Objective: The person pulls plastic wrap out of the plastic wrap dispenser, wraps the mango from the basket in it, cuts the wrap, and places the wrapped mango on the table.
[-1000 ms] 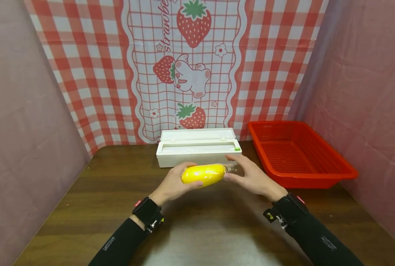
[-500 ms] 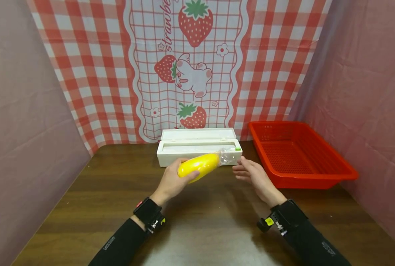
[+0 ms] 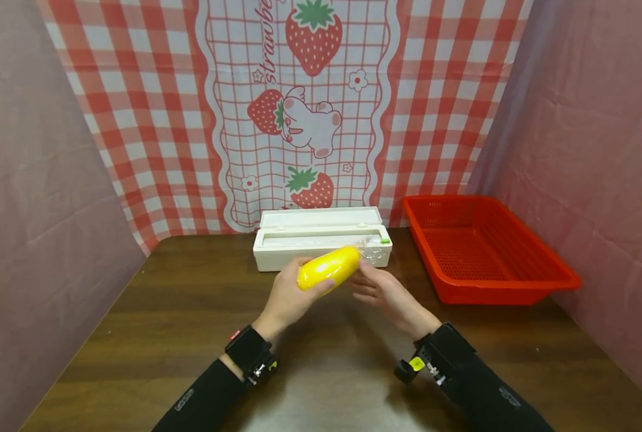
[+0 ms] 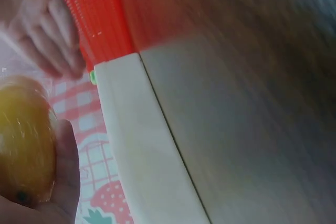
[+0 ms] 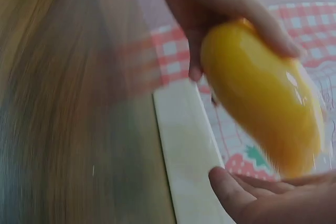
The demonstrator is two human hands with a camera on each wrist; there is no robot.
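A smooth yellow fruit point(image 3: 329, 267), seemingly a mango, is wrapped in clear cling film. Its right end tilts upward, and loose film point(image 3: 372, 251) sticks out beyond that end. My left hand point(image 3: 290, 294) grips the lower left end between thumb and fingers. A dark spot shows at the held end in the left wrist view. My right hand point(image 3: 388, 295) is at the fruit's upper right end, its fingers extended beneath and beside it; whether they touch the film is hard to tell. In the right wrist view the right fingers point(image 5: 231, 192) lie just below the fruit's end.
Behind the hands stands a white cling film dispenser box point(image 3: 321, 259) with its lid raised and a green slider point(image 3: 384, 240) at its right. A red plastic basket point(image 3: 507, 284) sits at the back right of the wooden table point(image 3: 191, 312). A strawberry-print checked cloth point(image 3: 153, 120) hangs behind.
My right hand first let go of the film end and drew away right, then came back left under the fruit's end. The fruit's right end has tilted upward in my left hand.
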